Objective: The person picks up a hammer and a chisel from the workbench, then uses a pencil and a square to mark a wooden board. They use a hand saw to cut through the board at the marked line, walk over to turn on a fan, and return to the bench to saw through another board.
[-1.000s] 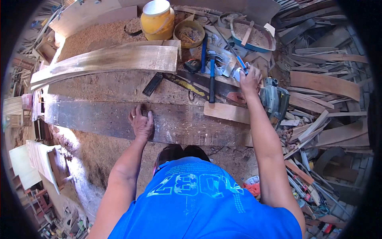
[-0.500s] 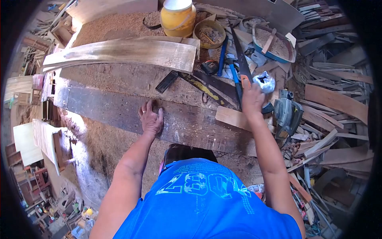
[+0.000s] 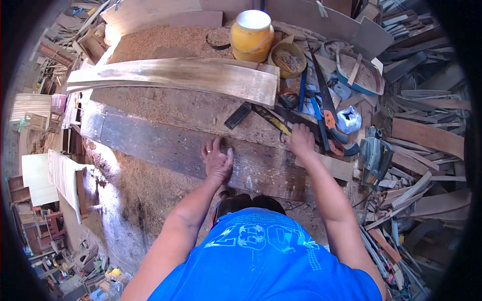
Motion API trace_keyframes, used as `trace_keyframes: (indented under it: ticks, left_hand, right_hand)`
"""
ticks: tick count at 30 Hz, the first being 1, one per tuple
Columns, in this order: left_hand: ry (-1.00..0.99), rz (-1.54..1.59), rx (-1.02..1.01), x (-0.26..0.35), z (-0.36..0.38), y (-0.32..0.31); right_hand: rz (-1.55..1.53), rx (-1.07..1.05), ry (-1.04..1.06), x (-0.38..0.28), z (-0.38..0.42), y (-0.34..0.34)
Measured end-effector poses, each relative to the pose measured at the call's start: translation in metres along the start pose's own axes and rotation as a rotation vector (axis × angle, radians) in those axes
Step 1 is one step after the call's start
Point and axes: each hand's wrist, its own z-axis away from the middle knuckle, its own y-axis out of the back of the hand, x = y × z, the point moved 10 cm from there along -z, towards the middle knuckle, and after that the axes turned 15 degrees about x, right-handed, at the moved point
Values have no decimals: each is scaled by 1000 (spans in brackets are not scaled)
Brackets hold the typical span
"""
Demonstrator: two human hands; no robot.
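My left hand lies with its fingers spread on the dark wooden plank of the bench. My right hand reaches low over the bench with fingers stretched out, fingertips right at the far end of the try square's yellow-stained blade. The try square lies flat, its dark stock to the left. Just right of that hand is a handsaw with an orange and black handle, beside a blue-handled hammer. A pale wood offcut sits partly beneath my right forearm.
A long curved board lies across the back of the bench. Behind it stand a yellow bucket, a round bowl and a blue basin of sawdust. A tape measure, a power sander and scrap wood lie to the right.
My right hand has moved left from the handsaw's handle to the end of the try square's blade. My left hand stays on the plank. The whole view has shifted slightly.
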Motion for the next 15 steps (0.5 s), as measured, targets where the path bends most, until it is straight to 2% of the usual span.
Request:
trace_keyframes:
  ticks: [6, 8, 13, 15]
  left_hand:
    - [3, 85, 0, -4, 0, 0]
    - [12, 101, 21, 0, -1, 8]
    - [32, 133, 18, -1, 0, 5]
    - [51, 105, 51, -4, -1, 9]
  right_hand:
    - [-120, -134, 0, -12, 0, 2]
    - [-322, -32, 43, -20, 9, 15]
    - [-368, 142, 228, -40, 29, 34]
    - [-336, 128, 238, -43, 31, 31]
